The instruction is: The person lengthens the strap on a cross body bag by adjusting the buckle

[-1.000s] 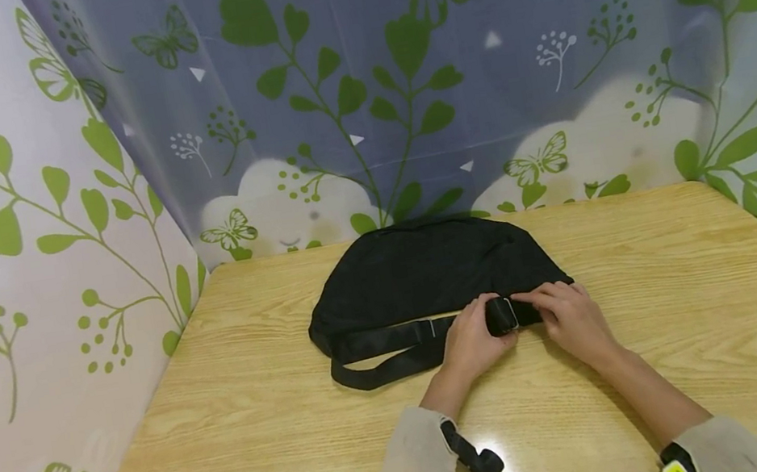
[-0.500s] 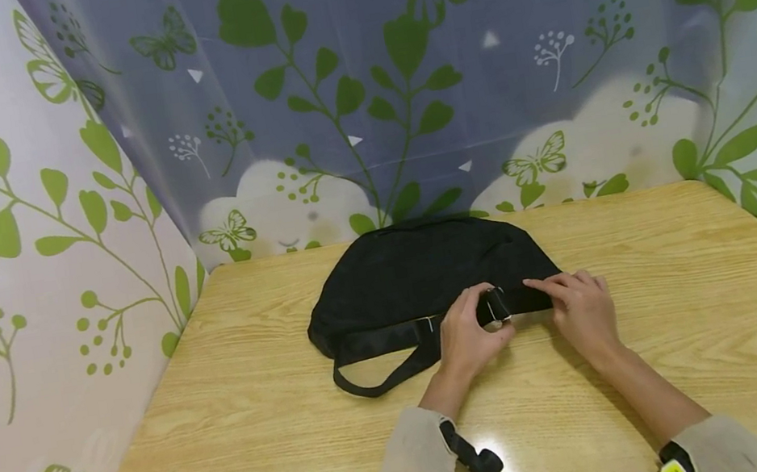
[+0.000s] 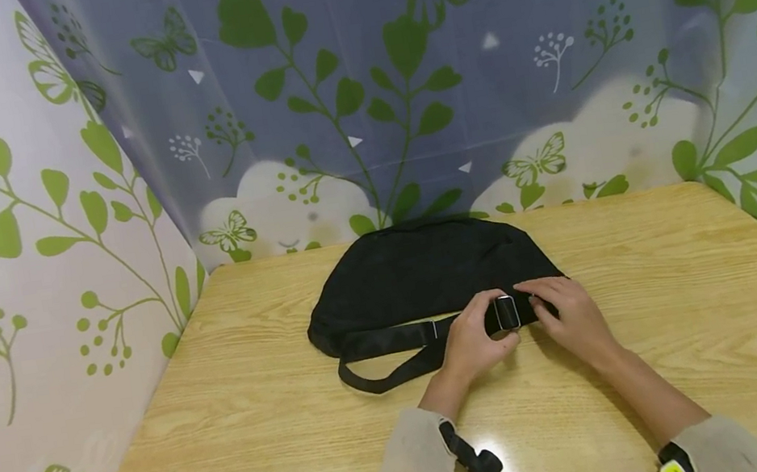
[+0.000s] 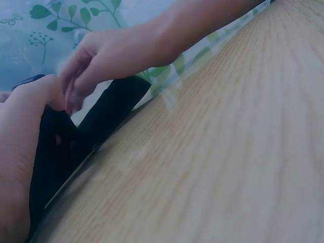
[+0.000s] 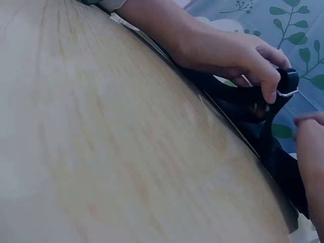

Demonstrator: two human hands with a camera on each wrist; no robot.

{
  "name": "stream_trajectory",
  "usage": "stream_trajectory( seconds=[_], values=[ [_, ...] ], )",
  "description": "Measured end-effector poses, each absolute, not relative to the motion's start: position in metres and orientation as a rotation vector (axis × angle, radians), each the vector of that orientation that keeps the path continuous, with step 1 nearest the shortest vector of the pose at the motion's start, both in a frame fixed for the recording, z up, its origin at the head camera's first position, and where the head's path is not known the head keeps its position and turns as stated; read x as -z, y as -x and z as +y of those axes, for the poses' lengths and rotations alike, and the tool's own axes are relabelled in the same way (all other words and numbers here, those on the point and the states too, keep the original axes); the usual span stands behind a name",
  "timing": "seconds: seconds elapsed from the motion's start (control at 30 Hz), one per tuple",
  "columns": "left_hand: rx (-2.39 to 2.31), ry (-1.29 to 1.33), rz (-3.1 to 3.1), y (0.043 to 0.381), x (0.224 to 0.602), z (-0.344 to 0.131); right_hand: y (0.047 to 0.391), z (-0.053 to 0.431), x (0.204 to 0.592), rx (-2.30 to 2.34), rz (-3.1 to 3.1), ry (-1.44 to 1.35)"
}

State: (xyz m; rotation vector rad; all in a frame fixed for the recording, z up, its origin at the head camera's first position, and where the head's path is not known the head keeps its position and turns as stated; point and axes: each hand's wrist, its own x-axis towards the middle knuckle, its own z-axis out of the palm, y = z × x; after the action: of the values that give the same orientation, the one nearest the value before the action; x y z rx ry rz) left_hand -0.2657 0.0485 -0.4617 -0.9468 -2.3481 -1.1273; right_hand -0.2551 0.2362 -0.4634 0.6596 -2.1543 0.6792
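A black sling bag lies at the back of the table with its strap looped along the front. My left hand pinches the strap beside a metal slide buckle, between thumb and fingers. In the right wrist view, the left hand lifts the strap and buckle off the table. Just right of the buckle, my right hand hovers with bent fingers over the strap; no held thing shows in it. Its fingers hang above the strap in the left wrist view.
The wooden table runs up to a patterned cloth backdrop right behind the bag. A second metal ring sits on the strap left of the hands. Black wrist cameras are worn on both forearms.
The buckle tilted, then turned to face up in the left hand. The right hand drew away to the right, then came back toward the buckle. The strap loop shifted slightly.
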Motion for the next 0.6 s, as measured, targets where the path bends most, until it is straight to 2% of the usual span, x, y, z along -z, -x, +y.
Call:
stream_trajectory(
  seconds=[0.17, 0.6],
  values=[
    [1.135, 0.992, -2.394, 0.2648, 0.4609, 0.0480, 0.2539, 0.2331, 0.4659, -0.727, -2.165, -0.842],
    [1.145, 1.028, -2.389, 0.2642, 0.4598, 0.0475, 0.2488, 0.2306, 0.4628, -0.906, -2.405, -0.789]
  ],
)
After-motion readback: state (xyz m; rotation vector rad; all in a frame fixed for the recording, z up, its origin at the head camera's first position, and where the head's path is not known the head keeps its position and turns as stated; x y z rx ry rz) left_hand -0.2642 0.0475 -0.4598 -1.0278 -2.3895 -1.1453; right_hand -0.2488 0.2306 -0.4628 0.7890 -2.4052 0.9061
